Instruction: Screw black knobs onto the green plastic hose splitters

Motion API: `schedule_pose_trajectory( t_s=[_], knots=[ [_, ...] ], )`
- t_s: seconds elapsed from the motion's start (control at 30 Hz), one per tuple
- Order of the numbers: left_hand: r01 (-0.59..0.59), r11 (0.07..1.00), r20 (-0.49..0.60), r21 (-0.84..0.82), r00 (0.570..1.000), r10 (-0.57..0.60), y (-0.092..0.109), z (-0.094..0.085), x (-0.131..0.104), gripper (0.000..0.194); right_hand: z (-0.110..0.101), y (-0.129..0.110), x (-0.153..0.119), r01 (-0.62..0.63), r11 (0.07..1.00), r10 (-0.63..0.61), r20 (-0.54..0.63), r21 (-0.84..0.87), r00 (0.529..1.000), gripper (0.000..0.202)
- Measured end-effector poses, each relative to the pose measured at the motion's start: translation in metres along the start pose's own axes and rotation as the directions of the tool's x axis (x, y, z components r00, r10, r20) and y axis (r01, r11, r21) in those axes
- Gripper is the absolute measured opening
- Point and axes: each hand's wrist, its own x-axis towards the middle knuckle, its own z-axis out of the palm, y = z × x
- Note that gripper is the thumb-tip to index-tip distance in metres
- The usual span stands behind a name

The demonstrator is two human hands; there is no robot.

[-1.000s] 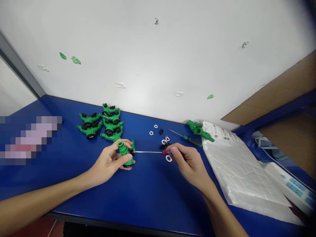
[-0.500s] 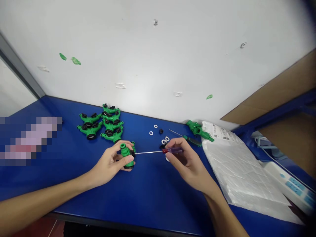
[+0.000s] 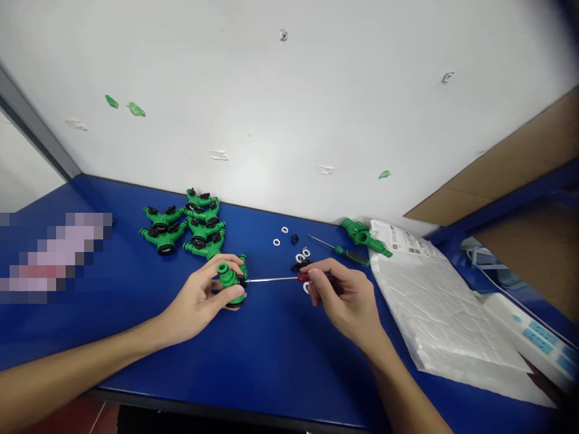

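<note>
My left hand (image 3: 205, 292) is closed around a green Y-shaped hose splitter (image 3: 228, 278) with black fittings, one of its outlets pointing up. In my right hand (image 3: 346, 292) is a screwdriver (image 3: 275, 279) with a red and purple handle, mostly covered by my fingers. Its thin metal shaft runs level to the left, and the tip meets a black part on the splitter's side. Behind my right fingers lie white rings (image 3: 300, 258) and small black parts (image 3: 295, 239) on the blue table.
Several finished-looking green splitters (image 3: 204, 229) with black knobs stand behind my left hand. A second screwdriver (image 3: 351, 255), green-handled, lies near green splitter bodies (image 3: 365, 237). To the right are a white plastic bag (image 3: 434, 301) and a power strip (image 3: 534, 337). A white wall (image 3: 253, 108) rises behind.
The fingers of my right hand have shifted round the screwdriver handle, covering more of it. My left hand and the splitter stay almost in place.
</note>
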Motion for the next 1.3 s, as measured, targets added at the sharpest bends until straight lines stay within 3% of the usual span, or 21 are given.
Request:
schedule_pose_trajectory(
  t_s=[0.27, 0.37, 0.5, 0.6, 0.77, 0.9, 1.1, 1.23, 1.3],
  knots=[
    [0.011, 1.0, 0.004, 0.007, 1.0, -0.011, 0.003, 0.002, -0.001, 0.023, -0.004, -0.002, 0.004, 0.059, 0.996, -0.053, 0.081, -0.072, 0.995, 0.004],
    [0.044, 0.999, -0.013, -0.014, 0.999, -0.044, 0.004, 0.003, -0.001, 0.025, -0.006, -0.003, 0.003, 0.109, 0.986, -0.092, 0.137, -0.124, 0.986, 0.005],
    [0.077, 0.996, -0.056, -0.039, 0.995, -0.079, 0.003, 0.0, 0.002, 0.029, -0.008, -0.003, 0.0, 0.045, 0.996, -0.031, 0.186, -0.073, 0.982, 0.012],
    [0.079, 0.996, -0.05, -0.045, 0.995, -0.082, 0.002, -0.001, 0.003, 0.029, -0.006, 0.0, 0.001, 0.0, 1.0, 0.003, 0.166, -0.015, 0.986, 0.01],
    [0.084, 0.996, 0.006, -0.043, 0.997, -0.083, 0.001, -0.001, 0.001, 0.026, -0.007, 0.002, 0.002, -0.014, 0.999, 0.018, 0.123, -0.034, 0.992, 0.032],
    [0.083, 0.995, 0.006, -0.046, 0.997, -0.083, 0.002, 0.0, 0.0, 0.026, -0.01, -0.001, 0.001, -0.028, 0.999, 0.024, 0.145, 0.027, 0.989, 0.016],
    [0.057, 0.998, 0.009, -0.04, 0.998, -0.057, 0.0, 0.0, 0.0, 0.024, -0.001, 0.0, 0.001, -0.04, 0.997, 0.038, 0.033, 0.067, 0.999, 0.029],
    [0.065, 0.997, 0.01, -0.049, 0.998, -0.065, 0.0, -0.001, 0.001, 0.026, -0.002, -0.001, 0.0, -0.068, 0.995, 0.056, 0.151, 0.077, 0.987, 0.02],
    [0.06, 0.997, 0.016, -0.057, 0.998, -0.059, -0.001, -0.001, 0.0, 0.026, -0.003, -0.001, 0.0, -0.074, 0.992, 0.058, 0.148, 0.105, 0.987, 0.02]
  ],
)
